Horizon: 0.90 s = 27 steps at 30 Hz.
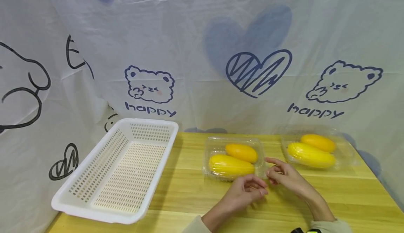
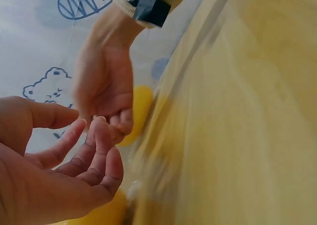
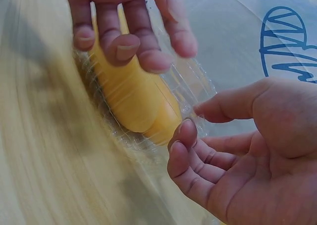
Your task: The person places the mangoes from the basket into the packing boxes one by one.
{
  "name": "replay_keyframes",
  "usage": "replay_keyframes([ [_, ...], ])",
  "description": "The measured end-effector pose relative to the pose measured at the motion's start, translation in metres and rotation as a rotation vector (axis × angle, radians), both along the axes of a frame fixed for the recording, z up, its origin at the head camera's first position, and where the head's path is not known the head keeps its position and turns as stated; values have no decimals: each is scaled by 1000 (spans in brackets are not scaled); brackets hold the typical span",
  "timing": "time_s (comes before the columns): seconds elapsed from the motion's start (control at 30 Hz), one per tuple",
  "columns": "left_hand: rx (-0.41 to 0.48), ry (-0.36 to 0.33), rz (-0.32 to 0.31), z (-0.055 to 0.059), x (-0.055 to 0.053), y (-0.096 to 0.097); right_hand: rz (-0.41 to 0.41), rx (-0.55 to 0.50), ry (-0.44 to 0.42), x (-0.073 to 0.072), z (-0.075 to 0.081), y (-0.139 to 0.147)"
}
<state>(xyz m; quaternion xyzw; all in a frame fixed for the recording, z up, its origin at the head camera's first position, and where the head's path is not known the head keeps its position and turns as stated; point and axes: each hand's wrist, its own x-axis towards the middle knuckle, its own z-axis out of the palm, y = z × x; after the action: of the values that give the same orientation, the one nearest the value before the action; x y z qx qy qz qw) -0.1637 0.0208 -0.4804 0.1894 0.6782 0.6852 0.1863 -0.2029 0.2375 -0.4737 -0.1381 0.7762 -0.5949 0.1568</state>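
Note:
A clear plastic box (image 1: 216, 146) in the head view holds a long, ridged yellow fruit (image 1: 231, 165) and an orange-yellow oval fruit (image 1: 241, 152). At its front right corner is my left hand (image 1: 240, 193), fingers loosely bent with nothing between them. My right hand (image 1: 289, 177) is by the box's right side, its loosely curled fingers close to the clear wall. Both palms partly face each other in the left wrist view. The right wrist view shows the left fingers (image 3: 126, 46) overlapping the fruit in the box.
Another clear box (image 1: 342, 157) with a long yellow fruit (image 1: 310, 155) and an orange-yellow one (image 1: 318, 143) sits at the right. A white slotted basket (image 1: 170, 145) stands on the left of the wooden table (image 1: 186, 194). Behind hangs a printed cloth (image 1: 195, 96).

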Motion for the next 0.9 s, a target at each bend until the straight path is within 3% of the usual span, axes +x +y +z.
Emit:
replay_keyframes([
  [0.17,-73,151,25,4,-7,-7,-8,3,-3,-1,0,0],
  [0.5,-96,272,9,19,-13,-22,-31,20,8,-1,-3,-1],
  [0.9,-238,423,117,39,-28,-54,-23,24,-9,-2,-4,-1],
])
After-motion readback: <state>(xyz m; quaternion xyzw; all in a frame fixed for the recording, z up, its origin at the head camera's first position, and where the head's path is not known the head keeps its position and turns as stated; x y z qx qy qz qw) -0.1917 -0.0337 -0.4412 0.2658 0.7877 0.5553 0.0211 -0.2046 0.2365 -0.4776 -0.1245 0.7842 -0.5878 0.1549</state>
